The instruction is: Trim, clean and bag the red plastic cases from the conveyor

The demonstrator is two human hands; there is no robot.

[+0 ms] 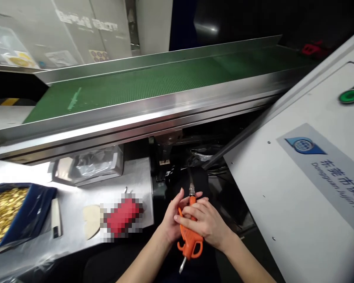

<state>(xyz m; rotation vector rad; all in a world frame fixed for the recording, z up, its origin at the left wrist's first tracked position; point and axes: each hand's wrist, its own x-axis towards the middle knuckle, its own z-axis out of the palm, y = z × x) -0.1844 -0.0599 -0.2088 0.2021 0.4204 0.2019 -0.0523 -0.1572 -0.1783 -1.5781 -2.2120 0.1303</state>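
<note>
Orange-handled tool [189,236] is sitting low in the middle of the view, being gripped by both hands in front of the person, its thin metal tip pointing up and away towards the green conveyor belt [153,82]. Left hand [172,220] is curling around the tool's left side while the right hand [208,224] is closing over it from the right, fingers wrapping across the orange body. To the left, a white counter [76,196] is carrying a blue tray [32,212] of gold-coloured pieces, and a white machine panel [306,177] is rising on the right.
</note>
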